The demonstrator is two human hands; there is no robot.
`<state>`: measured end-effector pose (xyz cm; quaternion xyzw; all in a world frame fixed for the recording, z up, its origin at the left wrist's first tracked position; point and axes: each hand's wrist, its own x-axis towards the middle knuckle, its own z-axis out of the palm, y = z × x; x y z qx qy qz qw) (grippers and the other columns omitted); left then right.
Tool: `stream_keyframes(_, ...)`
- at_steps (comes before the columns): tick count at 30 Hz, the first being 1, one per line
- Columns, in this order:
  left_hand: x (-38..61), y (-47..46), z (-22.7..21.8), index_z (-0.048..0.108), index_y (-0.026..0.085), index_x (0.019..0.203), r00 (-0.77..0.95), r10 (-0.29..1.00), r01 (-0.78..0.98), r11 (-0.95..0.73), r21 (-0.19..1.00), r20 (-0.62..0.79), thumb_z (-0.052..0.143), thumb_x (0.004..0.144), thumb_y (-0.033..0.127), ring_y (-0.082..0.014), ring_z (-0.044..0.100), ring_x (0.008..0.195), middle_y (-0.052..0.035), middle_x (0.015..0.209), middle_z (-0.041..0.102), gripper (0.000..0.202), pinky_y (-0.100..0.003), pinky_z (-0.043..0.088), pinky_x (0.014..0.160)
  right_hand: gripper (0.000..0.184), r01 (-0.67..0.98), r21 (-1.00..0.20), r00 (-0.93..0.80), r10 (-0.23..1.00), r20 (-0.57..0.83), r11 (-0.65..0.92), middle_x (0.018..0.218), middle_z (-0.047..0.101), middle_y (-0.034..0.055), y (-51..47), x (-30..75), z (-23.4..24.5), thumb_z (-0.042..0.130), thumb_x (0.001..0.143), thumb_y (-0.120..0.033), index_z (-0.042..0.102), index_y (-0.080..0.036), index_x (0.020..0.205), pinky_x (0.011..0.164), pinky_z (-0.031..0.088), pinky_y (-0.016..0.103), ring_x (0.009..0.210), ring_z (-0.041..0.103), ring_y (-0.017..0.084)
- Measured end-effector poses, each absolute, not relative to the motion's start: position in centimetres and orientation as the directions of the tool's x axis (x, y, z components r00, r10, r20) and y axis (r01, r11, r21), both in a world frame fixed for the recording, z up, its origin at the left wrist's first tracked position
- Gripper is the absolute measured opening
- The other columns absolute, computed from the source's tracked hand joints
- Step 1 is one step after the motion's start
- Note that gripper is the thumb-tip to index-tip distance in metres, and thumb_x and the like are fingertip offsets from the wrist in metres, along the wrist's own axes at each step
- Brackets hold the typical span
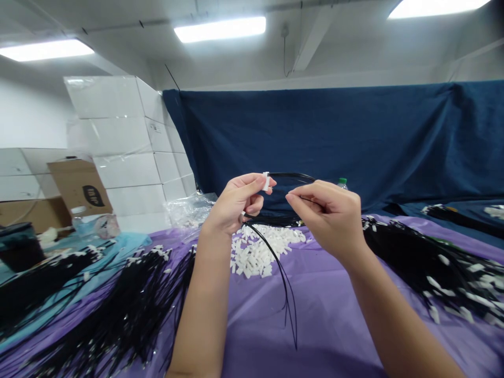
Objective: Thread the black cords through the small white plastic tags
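The left hand (236, 202) was pinched shut on a small white plastic connector block (266, 181), held up in the air above the purple-covered tabletop (326, 315). The right hand (328, 215) was closed in a fingertip pinch on a thin black wire (299, 176), just to the right of the block. The gap between the two hands was short, and the right hand's fingertips lay nearest the block's open side. The block's long axis stood roughly upright, its face turned rightward toward the right hand. The wire arched from the block over to the right hand, then looped back under the left hand, and its loose ends hung down and pointed toward the person, near the tabletop. Directly below the hands lay a heap of loose white plastic blocks (260, 252), with bundles of black wires (129, 299) at either side.
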<state>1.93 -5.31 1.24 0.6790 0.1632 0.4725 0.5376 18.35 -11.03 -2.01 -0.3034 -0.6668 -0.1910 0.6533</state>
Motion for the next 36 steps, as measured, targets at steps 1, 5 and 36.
stream_keyframes(1, 1.9, -5.3, 1.3, 0.065, 0.015, 0.078, 0.501, 0.73, -0.285, -0.367, 0.885, 0.464, 0.065, 0.081, 0.037, -0.0006, 0.026, 0.034, 0.0046, 0.051, 0.04, 0.022, -0.015, 0.011, 0.031, 0.011, 0.657, -0.141, 0.036, 0.156, 0.987, 0.741, 0.053, 0.043, -0.0047, -11.1, 18.4, -2.0, 0.064, 0.079, -0.012, 0.068, -0.013, 0.069, 0.051, 0.033, 0.022, 0.051, 0.038, 0.005)
stream_keyframes(5, 1.9, -5.3, 1.2, 0.065, 0.015, 0.078, 0.509, 0.729, -0.283, -0.361, 0.889, 0.458, 0.065, 0.081, 0.036, -0.0003, 0.027, 0.034, 0.0046, 0.051, 0.041, 0.021, -0.015, 0.012, 0.031, 0.011, 0.664, -0.139, 0.03, 0.16, 0.987, 0.735, 0.053, 0.044, -0.0043, -11.1, 18.4, -1.9, 0.065, 0.079, -0.011, 0.068, -0.013, 0.069, 0.051, 0.034, 0.021, 0.051, 0.04, 0.005)
stream_keyframes(36, 2.5, -5.8, 0.9, 0.068, 0.015, 0.077, 0.53, 0.738, -0.239, -0.342, 0.909, 0.417, 0.068, 0.078, 0.035, -0.0007, 0.025, 0.032, 0.0047, 0.046, 0.043, 0.02, -0.017, 0.011, 0.032, 0.017, 0.841, 0.056, -0.086, 0.032, 0.996, 0.538, 0.06, 0.056, -0.0023, -10.7, 17.3, -3.0, 0.058, 0.086, -0.017, 0.066, -0.018, 0.072, 0.054, 0.037, 0.02, 0.053, 0.048, 0.006)
